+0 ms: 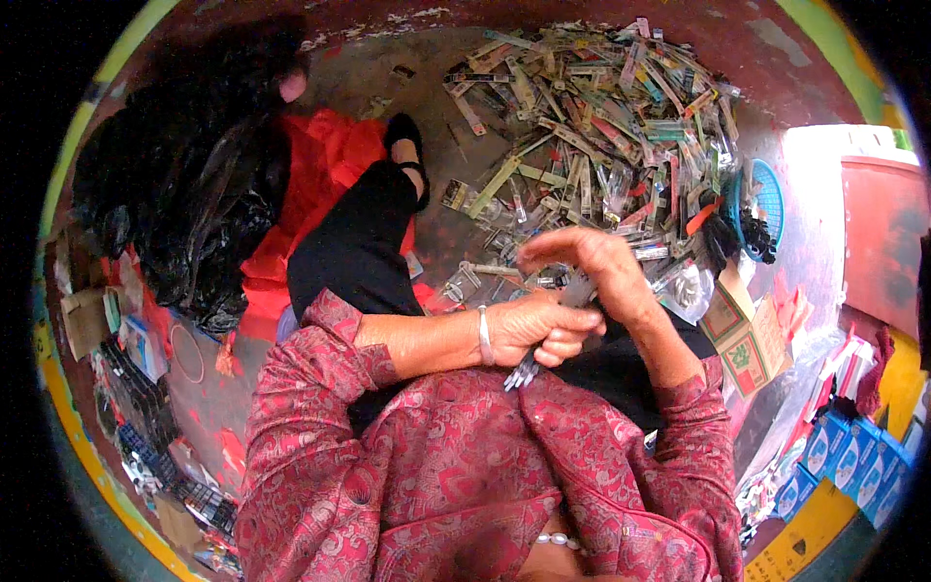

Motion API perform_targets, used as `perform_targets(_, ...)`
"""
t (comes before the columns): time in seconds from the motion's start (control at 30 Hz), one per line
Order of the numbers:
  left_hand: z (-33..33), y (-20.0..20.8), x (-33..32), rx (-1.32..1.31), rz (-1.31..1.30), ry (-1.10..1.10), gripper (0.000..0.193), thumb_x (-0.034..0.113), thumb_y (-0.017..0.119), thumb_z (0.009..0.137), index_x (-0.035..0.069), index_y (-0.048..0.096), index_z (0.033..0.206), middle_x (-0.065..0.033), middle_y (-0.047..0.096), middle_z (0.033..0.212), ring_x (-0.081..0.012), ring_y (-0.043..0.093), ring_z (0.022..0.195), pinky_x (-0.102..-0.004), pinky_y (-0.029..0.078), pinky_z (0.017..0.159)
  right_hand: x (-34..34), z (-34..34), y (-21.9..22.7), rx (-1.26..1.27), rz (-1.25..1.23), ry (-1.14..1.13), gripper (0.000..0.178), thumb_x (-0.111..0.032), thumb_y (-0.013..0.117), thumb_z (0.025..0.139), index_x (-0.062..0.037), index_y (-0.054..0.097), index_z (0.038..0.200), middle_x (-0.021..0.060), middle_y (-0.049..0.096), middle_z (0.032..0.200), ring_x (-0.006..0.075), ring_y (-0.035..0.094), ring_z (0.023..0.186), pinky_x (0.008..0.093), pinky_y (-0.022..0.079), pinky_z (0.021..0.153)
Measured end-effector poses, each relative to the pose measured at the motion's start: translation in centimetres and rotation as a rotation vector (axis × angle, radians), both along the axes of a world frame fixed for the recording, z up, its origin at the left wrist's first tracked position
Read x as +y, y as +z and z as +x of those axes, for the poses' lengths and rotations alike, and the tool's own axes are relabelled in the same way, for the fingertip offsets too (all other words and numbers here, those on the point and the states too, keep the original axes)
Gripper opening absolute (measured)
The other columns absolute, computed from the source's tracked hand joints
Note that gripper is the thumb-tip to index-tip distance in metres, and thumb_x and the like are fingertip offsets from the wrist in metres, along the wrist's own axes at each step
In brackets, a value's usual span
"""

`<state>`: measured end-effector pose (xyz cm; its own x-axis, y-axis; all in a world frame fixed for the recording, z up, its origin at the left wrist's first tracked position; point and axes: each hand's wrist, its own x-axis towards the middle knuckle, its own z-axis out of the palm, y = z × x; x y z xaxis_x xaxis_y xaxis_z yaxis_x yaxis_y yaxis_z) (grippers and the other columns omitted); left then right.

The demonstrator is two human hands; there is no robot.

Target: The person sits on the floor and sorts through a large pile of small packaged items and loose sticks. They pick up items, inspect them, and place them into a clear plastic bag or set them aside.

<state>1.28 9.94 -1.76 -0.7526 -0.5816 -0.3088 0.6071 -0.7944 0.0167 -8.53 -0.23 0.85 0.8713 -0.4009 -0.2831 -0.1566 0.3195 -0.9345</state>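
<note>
— What sits at the far left?

— A heap of black plastic bags (184,194) on the floor, with red cloth (320,175) spread beside it. Below them, along the left rim, lie small cardboard boxes (85,320) and a row of dark packaged items (145,427).

— And moving toward the middle?

— The person's leg in black trousers (359,242) stretches out over the red cloth, ending in a black shoe (405,131). Lower down, the patterned red sleeves fill the foreground.

— What is the left hand doing?

— The left hand (538,330), a silver bangle (485,336) on its wrist, is curled closed around a bundle of thin dark metal tools (524,371); their ends stick out below the fist, over the lap.

— The right hand?

— The right hand (582,257) is just above the left, fingers bent and drawn together over the top end of the same bundle, seemingly pinching a piece there, though the exact grip is hard to tell.

— What lies past the hands?

— A big pile of small packaged items (601,126) in clear and coloured wrappers, spread on the floor ahead and to the right.

— And at the right edge?

— A blue plastic basket (771,199) with dark pieces in it, beside the pile; a printed carton (747,339) nearer the knee; and blue boxes (853,461) stacked at the lower right.
</note>
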Motion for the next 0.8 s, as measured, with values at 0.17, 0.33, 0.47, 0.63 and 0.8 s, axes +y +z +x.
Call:
perform_targets(0.17,0.4,-0.4,-0.7,-0.173,0.023,0.057,0.022,0.026,0.047,0.085,0.004,0.048,0.087,0.006,0.028,0.05,-0.0039,0.026,0.041,-0.0183,0.021,0.035,-2.1,0.2,-1.4,0.08,0.009,-0.254,0.06,-0.05,0.032,0.084,0.0055,0.055,0.094,0.0171,0.058,0.094,0.024,0.055,0.092,0.0339,0.038,0.087)
perform_targets(0.33,4.4,-1.1,-3.8,-0.387,0.297,0.407,0.013,0.017,0.048,0.083,0.005,0.049,0.079,0.0074,0.028,0.05,-0.0027,0.025,0.04,-0.0167,0.021,0.034,-9.6,-0.7,-3.3,0.327,0.053,-0.521,0.033,-0.029,0.043,0.085,0.0017,0.054,0.088,0.0114,0.059,0.081,0.0182,0.057,0.069,0.0271,0.044,0.067)
perform_targets(0.47,11.3,4.4,-5.7,-0.504,0.047,0.747,0.012,0.016,0.054,0.08,0.003,0.051,0.079,0.0075,0.028,0.049,-0.0024,0.025,0.04,-0.0173,0.02,0.033,-14.1,0.7,-7.4,0.395,-0.122,-0.384,0.027,-0.023,0.05,0.081,0.003,0.056,0.086,0.0084,0.059,0.076,0.0157,0.056,0.064,0.0257,0.043,0.06)
perform_targets(0.63,16.3,2.8,-5.8,-0.314,0.005,0.992,0.013,0.011,0.045,0.085,0.0,0.05,0.081,0.0042,0.023,0.05,-0.0049,0.023,0.039,-0.0186,0.019,0.031,-18.3,4.7,-17.6,0.494,-0.732,-0.048,0.019,-0.017,0.054,0.073,0.0003,0.062,0.077,0.0096,0.059,0.063,0.0176,0.056,0.057,0.0292,0.043,0.054)
perform_targets(0.8,16.9,1.1,-6.8,-0.323,0.054,1.019,0.014,0.01,0.039,0.086,0.0,0.048,0.083,0.0025,0.024,0.05,-0.0066,0.025,0.042,-0.0202,0.021,0.033,-19.2,7.7,-29.1,0.505,-1.202,-0.077,0.015,-0.018,0.055,0.07,-0.0061,0.063,0.075,0.0155,0.058,0.065,0.0288,0.059,0.062,0.0361,0.045,0.058)
